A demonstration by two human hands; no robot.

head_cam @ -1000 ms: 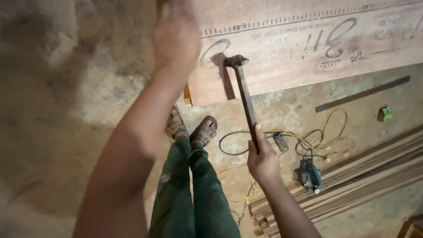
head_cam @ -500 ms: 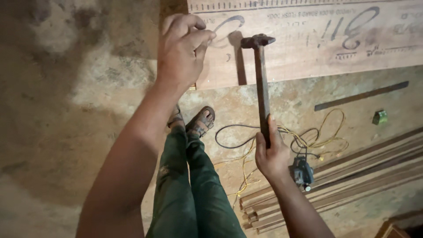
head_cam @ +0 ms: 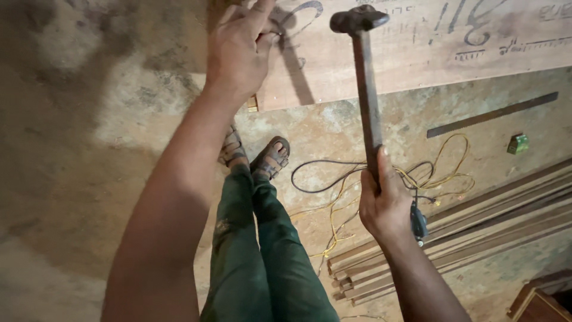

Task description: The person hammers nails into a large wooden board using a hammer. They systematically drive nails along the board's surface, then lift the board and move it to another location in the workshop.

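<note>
The left hand (head_cam: 238,56) pinches what seems a small nail against the plywood board (head_cam: 417,56) while the right hand (head_cam: 387,206), wrapped round the handle, holds the hammer (head_cam: 366,89) head just beside that grip, seemingly a nail-starting step.

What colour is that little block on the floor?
The small block is green, seen in the head view.

Plywood board (head_cam: 417,53): top cut by frame edge above left hand (head_cam: 238,53). Object pinched at fingertips (head_cam: 271,37): too small to identify. Power tool (head_cam: 418,223): mostly hidden behind right hand (head_cam: 384,206). Wooden box (head_cam: 539,304): cropped, lower right.
</note>
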